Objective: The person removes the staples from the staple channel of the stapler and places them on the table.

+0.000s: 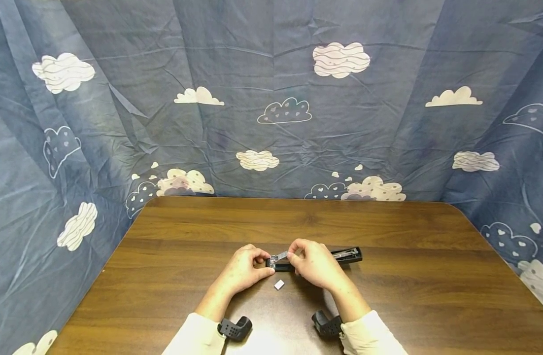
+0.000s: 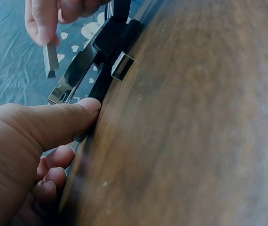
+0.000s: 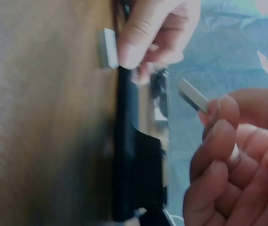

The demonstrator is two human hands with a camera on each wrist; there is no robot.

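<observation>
- We have one black stapler (image 1: 318, 259) lying lengthwise on the wooden table (image 1: 387, 296), opened out flat, its metal staple channel showing.
- Our left hand (image 1: 245, 270) steadies the stapler's near end: the thumb (image 2: 59, 123) presses flat against its side, the other fingers curl underneath toward the palm; we judge this a grip on the stapler body.
- Our right hand (image 1: 313, 264) pinches one strip of staples (image 2: 50, 60) between thumb and fingertips, holding it just above the open channel, not yet seated in it.
- A second, shorter staple block (image 1: 279, 284) lies loose on the table just beside the stapler, between our two wrists.
- Count: one stapler, two staple pieces (one held, one lying), two hands, one table.
- Handling, as we judge it: the staple strip is light, stiff and smooth, but brittle along its glued joints, so it may snap if bent or squeezed hard. We would hold it by its long sides, near the middle, and keep it level.
- The stapler looks rigid and heavier, with a slick plastic shell; it is best held at the sides of the base, fingers clear of the sprung pusher.
- A blue cloth with clouds (image 1: 271, 98) hangs behind the table.
</observation>
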